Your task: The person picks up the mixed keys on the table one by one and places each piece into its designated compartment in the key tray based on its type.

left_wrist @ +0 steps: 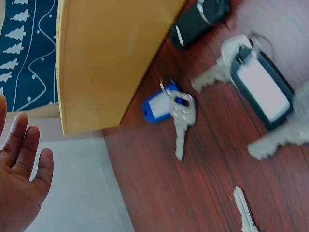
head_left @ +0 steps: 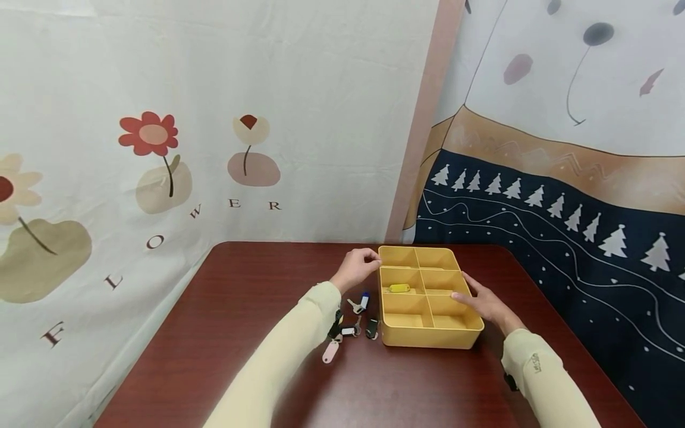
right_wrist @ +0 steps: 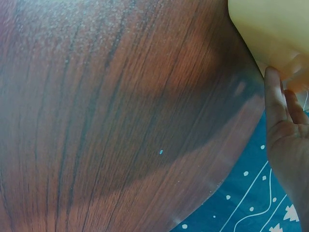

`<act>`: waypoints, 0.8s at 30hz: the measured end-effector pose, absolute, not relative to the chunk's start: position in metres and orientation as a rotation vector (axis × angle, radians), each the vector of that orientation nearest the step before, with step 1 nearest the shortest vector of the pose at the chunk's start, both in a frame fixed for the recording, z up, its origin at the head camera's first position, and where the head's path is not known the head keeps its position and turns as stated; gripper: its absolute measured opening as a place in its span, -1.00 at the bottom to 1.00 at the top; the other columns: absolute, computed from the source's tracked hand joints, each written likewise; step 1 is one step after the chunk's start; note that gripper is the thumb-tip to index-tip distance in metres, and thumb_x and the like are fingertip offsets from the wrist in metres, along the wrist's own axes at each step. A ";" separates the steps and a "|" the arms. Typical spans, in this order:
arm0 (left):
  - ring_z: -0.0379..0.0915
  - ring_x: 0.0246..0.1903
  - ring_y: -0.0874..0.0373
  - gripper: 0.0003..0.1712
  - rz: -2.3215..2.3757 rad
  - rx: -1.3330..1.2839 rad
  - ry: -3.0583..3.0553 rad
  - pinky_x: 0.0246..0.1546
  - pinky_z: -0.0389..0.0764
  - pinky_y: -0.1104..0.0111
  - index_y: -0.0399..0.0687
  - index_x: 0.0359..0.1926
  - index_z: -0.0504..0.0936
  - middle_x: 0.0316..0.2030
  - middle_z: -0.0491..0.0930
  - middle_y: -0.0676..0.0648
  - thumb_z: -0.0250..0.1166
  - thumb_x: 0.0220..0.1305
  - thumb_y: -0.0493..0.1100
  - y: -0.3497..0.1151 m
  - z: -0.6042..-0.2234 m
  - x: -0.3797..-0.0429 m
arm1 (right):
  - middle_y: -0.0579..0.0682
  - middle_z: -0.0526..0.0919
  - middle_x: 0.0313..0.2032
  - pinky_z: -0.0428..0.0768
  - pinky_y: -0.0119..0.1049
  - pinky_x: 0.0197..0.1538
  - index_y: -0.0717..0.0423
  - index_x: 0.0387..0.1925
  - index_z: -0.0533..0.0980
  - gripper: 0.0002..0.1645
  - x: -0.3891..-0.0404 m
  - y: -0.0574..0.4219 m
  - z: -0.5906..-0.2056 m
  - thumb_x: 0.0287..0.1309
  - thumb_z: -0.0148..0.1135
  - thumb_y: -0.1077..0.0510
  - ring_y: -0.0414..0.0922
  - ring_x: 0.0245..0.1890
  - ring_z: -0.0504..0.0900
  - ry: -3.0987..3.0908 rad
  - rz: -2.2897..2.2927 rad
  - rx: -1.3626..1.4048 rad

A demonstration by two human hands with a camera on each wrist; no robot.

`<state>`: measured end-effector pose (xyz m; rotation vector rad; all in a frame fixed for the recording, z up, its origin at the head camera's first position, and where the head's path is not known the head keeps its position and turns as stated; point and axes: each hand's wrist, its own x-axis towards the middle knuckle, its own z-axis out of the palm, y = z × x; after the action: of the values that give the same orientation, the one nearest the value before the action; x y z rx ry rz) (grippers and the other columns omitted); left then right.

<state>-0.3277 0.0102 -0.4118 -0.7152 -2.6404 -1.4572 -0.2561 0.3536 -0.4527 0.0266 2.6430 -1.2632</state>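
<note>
A yellow compartment box (head_left: 431,337) stands on the dark red table. My left hand (head_left: 357,268) is at its far left corner, thumb and index finger bent together at the rim; the other fingers are loosely bent in the left wrist view. My right hand (head_left: 489,306) grips the right wall, thumb over the rim and fingers outside. In the left middle compartment lies a yellow key tag (head_left: 399,288). Left of the box lie a blue key tag (left_wrist: 158,105) with a key (left_wrist: 181,118), black tags (head_left: 371,329) and a pink tag (head_left: 330,351).
The reddish-brown table (head_left: 257,267) extends left and in front of the box. Behind it hangs a pale cloth (head_left: 321,89) with printed flowers. A dark blue printed cloth (head_left: 535,238) borders the right side.
</note>
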 end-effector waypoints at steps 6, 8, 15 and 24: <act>0.49 -0.21 0.13 -0.84 -1.454 -0.714 -2.646 -0.13 0.50 0.26 -0.13 -0.16 0.70 -0.19 0.67 -0.01 0.26 0.37 -0.16 -0.010 -0.413 -0.327 | 0.43 -0.08 0.47 0.07 0.35 0.33 0.07 0.57 -0.25 0.10 -0.256 0.354 -0.452 0.35 0.15 -0.23 0.39 0.40 0.06 2.644 -1.255 0.027; 0.50 -0.20 0.12 -0.85 -1.450 -0.716 -2.649 -0.13 0.50 0.27 -0.13 -0.16 0.70 -0.19 0.67 -0.01 0.27 0.36 -0.16 -0.016 -0.414 -0.327 | 0.43 -0.08 0.47 0.06 0.35 0.33 0.09 0.57 -0.25 0.10 -0.256 0.354 -0.452 0.35 0.15 -0.22 0.39 0.40 0.05 2.647 -1.253 0.024; 0.49 -0.28 0.17 -0.88 -1.456 -0.686 -2.655 -0.19 0.52 0.30 -0.11 -0.20 0.71 -0.28 0.67 0.02 0.32 0.32 -0.18 -0.040 -0.422 -0.321 | 0.43 -0.08 0.47 0.06 0.34 0.33 0.08 0.57 -0.25 0.10 -0.254 0.353 -0.451 0.35 0.15 -0.23 0.39 0.40 0.04 2.644 -1.254 0.022; 0.49 -0.30 0.17 -0.90 -1.507 -0.633 -2.675 -0.22 0.53 0.30 -0.08 -0.21 0.71 -0.31 0.65 0.04 0.35 0.29 -0.18 -0.071 -0.430 -0.307 | 0.43 -0.07 0.47 0.07 0.34 0.33 0.08 0.57 -0.24 0.11 -0.256 0.354 -0.453 0.34 0.16 -0.23 0.38 0.40 0.05 2.650 -1.257 0.017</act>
<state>-0.3073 -0.0714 -0.4295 -0.6332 -2.6748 -1.5073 -0.2556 0.3540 -0.4530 0.0170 2.6498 -1.2566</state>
